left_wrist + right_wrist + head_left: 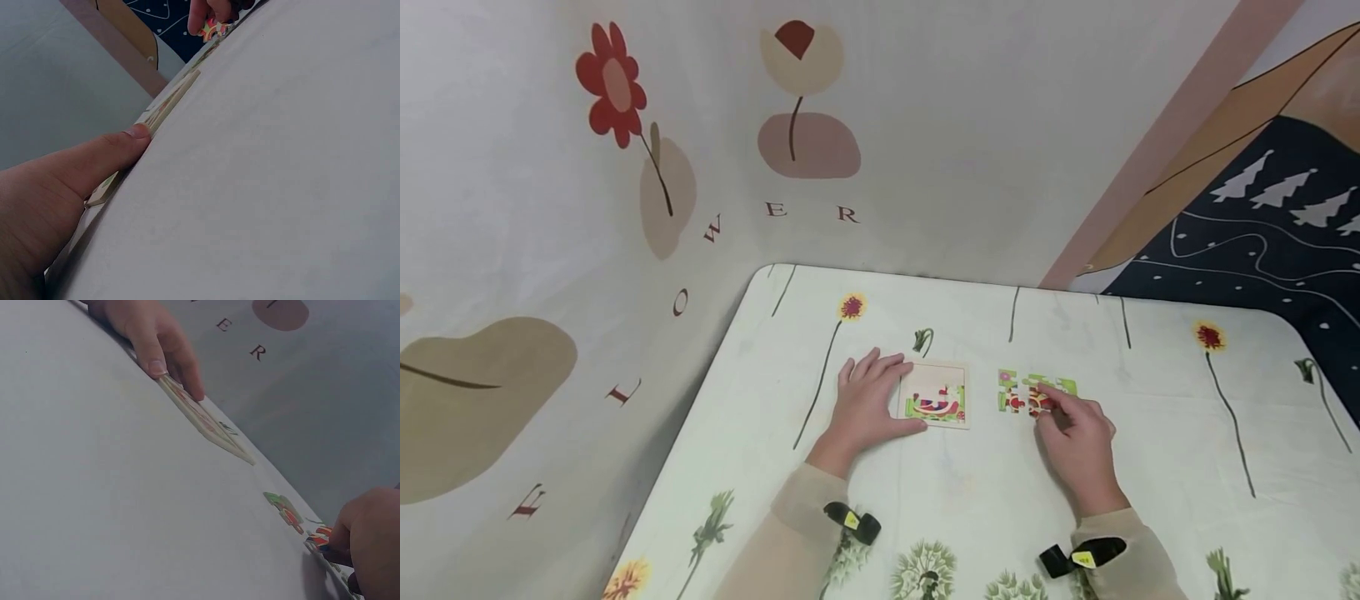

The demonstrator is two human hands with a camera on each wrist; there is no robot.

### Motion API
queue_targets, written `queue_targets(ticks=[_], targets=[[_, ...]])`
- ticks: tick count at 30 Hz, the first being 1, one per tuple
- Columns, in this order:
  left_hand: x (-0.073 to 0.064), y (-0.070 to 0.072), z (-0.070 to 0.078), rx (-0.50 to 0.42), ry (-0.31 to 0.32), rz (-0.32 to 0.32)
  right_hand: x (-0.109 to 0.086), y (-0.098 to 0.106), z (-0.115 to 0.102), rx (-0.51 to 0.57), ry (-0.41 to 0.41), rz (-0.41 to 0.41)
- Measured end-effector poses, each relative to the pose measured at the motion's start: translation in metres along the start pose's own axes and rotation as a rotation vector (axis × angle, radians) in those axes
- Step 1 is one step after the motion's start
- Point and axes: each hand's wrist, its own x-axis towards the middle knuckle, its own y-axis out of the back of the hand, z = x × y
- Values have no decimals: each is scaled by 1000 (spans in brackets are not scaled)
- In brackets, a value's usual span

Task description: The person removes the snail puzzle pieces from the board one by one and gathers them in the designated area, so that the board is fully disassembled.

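Observation:
In the head view, my left hand (pixel 868 400) holds a square wooden puzzle board (pixel 934 374) at its left side, thumb along the near edge and fingers at the far left corner. Colourful pieces fill the board's lower part; its upper part shows bare wood. My right hand (pixel 1081 442) is over the loose puzzle pieces (pixel 1007 392) to the right of the board. Between its thumb and fingers it pinches a small puzzle piece (pixel 319 540), coloured red, blue and white in the right wrist view. The fingers hide part of that piece.
The table is covered with a white flower-print cloth (pixel 970 483). A pale printed curtain (pixel 955 150) hangs behind and to the left, and a dark panel with white trees (pixel 1262 225) stands at the right. Dark bands with small devices are on both wrists.

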Motion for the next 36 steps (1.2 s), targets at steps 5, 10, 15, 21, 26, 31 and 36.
queue_targets(ticks=[5, 10, 15, 21, 26, 31, 36], targets=[[1, -1, 0, 0, 4, -7, 0, 0, 0, -66, 2, -47], [1, -1, 0, -14, 0, 2, -1, 0, -1, -142, -16, -84], [1, -2, 0, -10, -3, 2, -1, -1, -3, -190, -41, -99], [2, 0, -1, 1, 3, -5, 0, -4, -7, -226, -64, -113], [2, -1, -1, 9, 3, -7, 0, -4, -7, -224, -61, -116], [2, -1, -1, 6, 0, -5, -1, -4, -7, -228, -72, -117], [2, -2, -1, 10, 5, -8, 0, -3, -7, -222, -83, -120]])
